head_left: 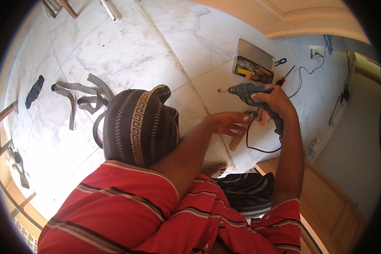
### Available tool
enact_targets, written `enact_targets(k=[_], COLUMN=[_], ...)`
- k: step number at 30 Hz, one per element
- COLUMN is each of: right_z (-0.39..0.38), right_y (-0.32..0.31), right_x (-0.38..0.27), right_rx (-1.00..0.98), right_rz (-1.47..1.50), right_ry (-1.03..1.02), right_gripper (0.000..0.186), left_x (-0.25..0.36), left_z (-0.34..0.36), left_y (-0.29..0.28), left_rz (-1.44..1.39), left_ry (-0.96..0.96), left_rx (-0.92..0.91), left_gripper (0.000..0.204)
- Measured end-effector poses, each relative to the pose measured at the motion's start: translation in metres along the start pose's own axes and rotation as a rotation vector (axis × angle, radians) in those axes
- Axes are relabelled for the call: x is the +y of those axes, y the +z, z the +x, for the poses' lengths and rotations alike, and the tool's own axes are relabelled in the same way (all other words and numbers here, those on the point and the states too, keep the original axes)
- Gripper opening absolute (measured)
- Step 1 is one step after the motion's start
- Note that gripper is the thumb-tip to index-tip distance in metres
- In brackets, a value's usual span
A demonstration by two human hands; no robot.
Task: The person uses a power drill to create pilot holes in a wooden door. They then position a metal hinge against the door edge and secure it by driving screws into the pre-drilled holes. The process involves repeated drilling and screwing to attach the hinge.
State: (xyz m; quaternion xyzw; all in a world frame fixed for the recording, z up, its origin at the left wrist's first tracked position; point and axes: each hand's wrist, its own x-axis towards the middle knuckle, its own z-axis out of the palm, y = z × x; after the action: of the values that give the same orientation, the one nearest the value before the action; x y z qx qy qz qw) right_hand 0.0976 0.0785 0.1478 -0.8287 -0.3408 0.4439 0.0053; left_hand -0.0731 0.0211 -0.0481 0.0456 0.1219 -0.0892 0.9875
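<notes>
With our right hand we are holding the drill, the fingers closed around its body, and its bit points to the left above the tiled floor. Our left hand is nearer to us, below the drill, its fingers loosely spread. Beyond the drill stands an open metal box with tools. A black cable bends near our left hand.

Beyond the drill sits the toolbox (tools in it, I see); straps lie left of the knee.
</notes>
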Motion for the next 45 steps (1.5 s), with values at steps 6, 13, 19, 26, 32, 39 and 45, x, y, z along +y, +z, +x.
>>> enact_targets(k=[6,13,19,26,32,39,45], right_z=[-0.008,0.022,0.009,-0.045,-0.078,-0.080,-0.086], right_y=[0.004,-0.008,0.034,0.083,0.107,0.111,0.115], right_x=[0.007,-0.044,-0.094,-0.077,-0.009,0.029,-0.020], right_rx=[0.017,-0.036,-0.029,0.062,0.186,0.254,0.182], right_rz=[0.090,-0.189,-0.563,-0.711,-0.591,-0.534,-0.671], right_ry=[0.007,0.010,-0.116,-0.173,-0.121,-0.219,-0.232], right_gripper=[0.036,0.039,0.043,0.048,0.064,0.077,0.068], left_x=[-0.004,-0.012,-0.019,-0.027,-0.032,-0.036,-0.035], left_z=[0.000,0.003,0.008,0.011,0.011,0.019,0.011], left_y=[-0.007,-0.005,-0.008,-0.017,-0.024,-0.035,-0.026], left_rz=[0.152,0.232,0.309,0.414,0.539,0.685,0.812], left_ry=[-0.126,-0.155,-0.207,-0.398,-0.456,-0.632,-0.738], left_rx=[0.104,0.148,0.164,0.138,0.107,0.081,0.119], left_gripper=[0.069,0.055,0.049,0.051,0.054,0.055,0.053])
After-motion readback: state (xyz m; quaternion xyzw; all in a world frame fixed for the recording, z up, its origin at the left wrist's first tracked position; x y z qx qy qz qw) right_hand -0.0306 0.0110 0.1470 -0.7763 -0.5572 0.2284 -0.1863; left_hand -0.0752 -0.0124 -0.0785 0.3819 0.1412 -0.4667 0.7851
